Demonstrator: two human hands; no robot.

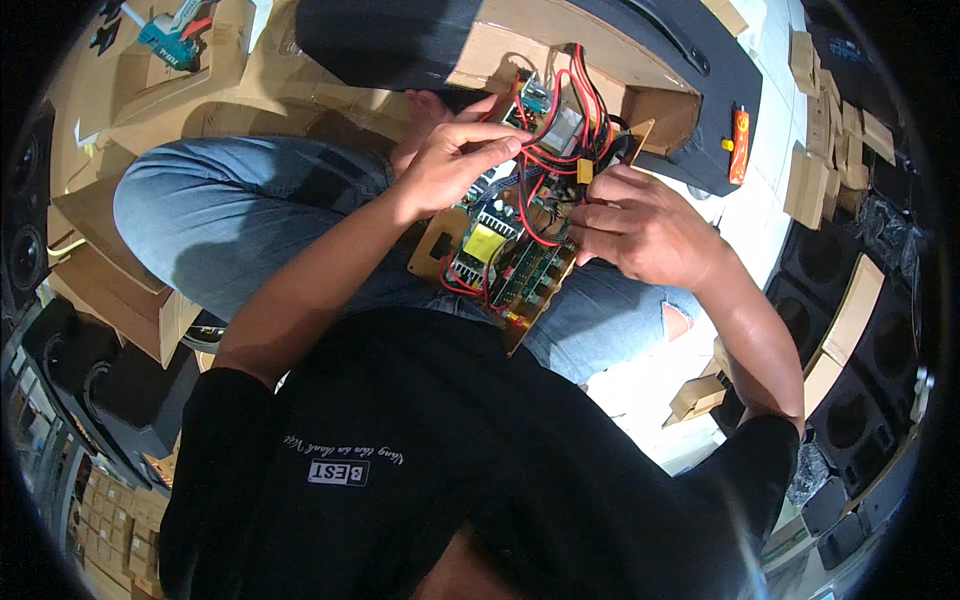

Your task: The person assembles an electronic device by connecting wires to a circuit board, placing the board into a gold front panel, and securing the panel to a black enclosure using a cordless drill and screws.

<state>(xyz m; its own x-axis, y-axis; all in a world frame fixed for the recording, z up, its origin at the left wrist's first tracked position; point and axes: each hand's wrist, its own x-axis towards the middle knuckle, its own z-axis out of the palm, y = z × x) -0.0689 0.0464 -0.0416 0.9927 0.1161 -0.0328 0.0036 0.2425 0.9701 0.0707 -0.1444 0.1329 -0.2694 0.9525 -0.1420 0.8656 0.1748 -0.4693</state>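
An amplifier module [487, 240] with circuit boards and a gold-brown panel rests across my lap, tilted, against the opening of a black speaker cabinet [700, 110]. Red and black wires [570, 90] loop from inside the cabinet down over the boards. At the module's upper left, my left hand [455, 165] has thumb and forefinger closed on the wires beside a board. My right hand [645, 225] is at the module's right edge, fingers curled in under the wires; its fingertips are partly hidden, so what they pinch is unclear. A yellow connector [585, 171] sits between the hands.
An orange tube-shaped tool or packet [740, 145] lies on the cabinet's side. A teal power tool [170, 45] rests in an open cardboard box [150, 85] at the far left. More cardboard [115, 260] stands at left. Several black speakers [850, 400] line the right side.
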